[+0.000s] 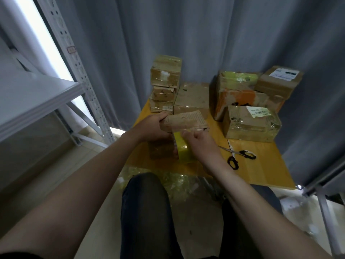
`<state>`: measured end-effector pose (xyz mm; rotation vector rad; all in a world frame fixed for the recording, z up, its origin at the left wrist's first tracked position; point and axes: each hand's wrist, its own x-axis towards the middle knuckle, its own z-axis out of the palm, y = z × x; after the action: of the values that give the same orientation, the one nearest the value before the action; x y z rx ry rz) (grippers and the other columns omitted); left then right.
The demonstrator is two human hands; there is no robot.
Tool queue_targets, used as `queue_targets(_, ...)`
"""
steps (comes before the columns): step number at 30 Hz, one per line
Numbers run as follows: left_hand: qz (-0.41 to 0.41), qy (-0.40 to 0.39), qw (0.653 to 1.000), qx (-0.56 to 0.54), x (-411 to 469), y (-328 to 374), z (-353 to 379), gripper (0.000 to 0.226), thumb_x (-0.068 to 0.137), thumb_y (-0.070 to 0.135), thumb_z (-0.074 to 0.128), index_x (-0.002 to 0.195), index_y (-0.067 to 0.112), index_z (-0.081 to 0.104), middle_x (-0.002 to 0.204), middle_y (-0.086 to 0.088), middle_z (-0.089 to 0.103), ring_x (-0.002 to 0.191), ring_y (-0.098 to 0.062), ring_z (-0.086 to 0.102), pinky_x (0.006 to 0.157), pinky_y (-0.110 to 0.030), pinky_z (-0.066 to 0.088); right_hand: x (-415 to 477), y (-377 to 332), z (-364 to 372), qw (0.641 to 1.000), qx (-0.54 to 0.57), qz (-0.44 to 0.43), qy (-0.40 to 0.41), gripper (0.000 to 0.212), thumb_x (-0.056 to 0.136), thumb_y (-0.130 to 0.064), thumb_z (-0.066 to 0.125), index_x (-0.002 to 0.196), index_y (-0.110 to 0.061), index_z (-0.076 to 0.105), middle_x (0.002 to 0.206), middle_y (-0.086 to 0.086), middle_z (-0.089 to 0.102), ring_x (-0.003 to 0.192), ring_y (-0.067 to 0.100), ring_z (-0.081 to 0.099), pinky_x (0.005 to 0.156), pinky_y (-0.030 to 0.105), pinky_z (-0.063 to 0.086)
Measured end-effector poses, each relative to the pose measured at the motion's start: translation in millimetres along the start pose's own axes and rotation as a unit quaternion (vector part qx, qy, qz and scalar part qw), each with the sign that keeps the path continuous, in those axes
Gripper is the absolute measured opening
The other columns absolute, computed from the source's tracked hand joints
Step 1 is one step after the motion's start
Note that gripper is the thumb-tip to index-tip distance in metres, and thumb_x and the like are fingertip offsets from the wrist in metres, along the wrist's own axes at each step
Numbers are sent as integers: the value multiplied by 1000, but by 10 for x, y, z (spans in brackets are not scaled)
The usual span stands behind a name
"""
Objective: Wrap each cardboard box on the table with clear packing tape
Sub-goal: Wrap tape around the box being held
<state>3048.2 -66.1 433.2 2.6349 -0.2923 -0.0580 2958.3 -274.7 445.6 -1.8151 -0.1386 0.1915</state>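
Table (265, 165): one scissors (235, 156), two hands gripping box (186, 121).

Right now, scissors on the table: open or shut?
Open. The scissors lie flat on the yellow table, blades spread apart and the two black handles splayed, right of the hands; neither hand touches them.

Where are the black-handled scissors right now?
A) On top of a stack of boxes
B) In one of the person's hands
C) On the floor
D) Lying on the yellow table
D: the black-handled metal scissors lie open on the yellow wooden table, beside the right hand, with neither hand touching them.
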Motion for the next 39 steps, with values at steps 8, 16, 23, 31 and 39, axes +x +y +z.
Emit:
queue_targets(8,5,-43,998,51,46,-23,-44,119,72,48,89,163,15,20,169,-3,22,152,-22,27,116,-29,29,32,365,122,1000,3,16,24,36,104,-38,58,76,-16,59,70,12,74,68,34,70,62,33,49)
queue_targets(16,12,-21,999,36,45,-70,8,119,72,41,90,163,14,18,170,-3,18,154,-20,22,121,-32,26,127,337,60,965,-213,-111,106,46,96,-40,69,133,-25,46,132,-4,47,118,9,48,96,23,42)
queue_targets(23,19,-34,998,52,30,-79,7,109,81,55,73,163,12,15,171,-5,15,156,-23,18,124,-34,21,402,-112,141,866,-459,-120,-156,64,107,-60,15,154,-22,38,163,0,37,154,23,28,128,46,10)
queue_targets(31,71,-42,992,91,-35,7,-11,109,84,44,80,163,9,13,170,-12,13,157,-23,10,125,-32,14,912,-227,206,841,-504,-41,-192,74,104,-66,4,166,-27,0,173,-8,-4,160,14,-2,127,49,-11)
queue_targets(39,30,-42,997,61,24,-15,2,102,89,41,75,163,8,13,171,-11,9,157,-25,11,126,-33,15,742,-55,168,855,-487,-87,-159,72,105,-65,13,165,-26,19,173,-4,16,160,19,12,127,51,-9)
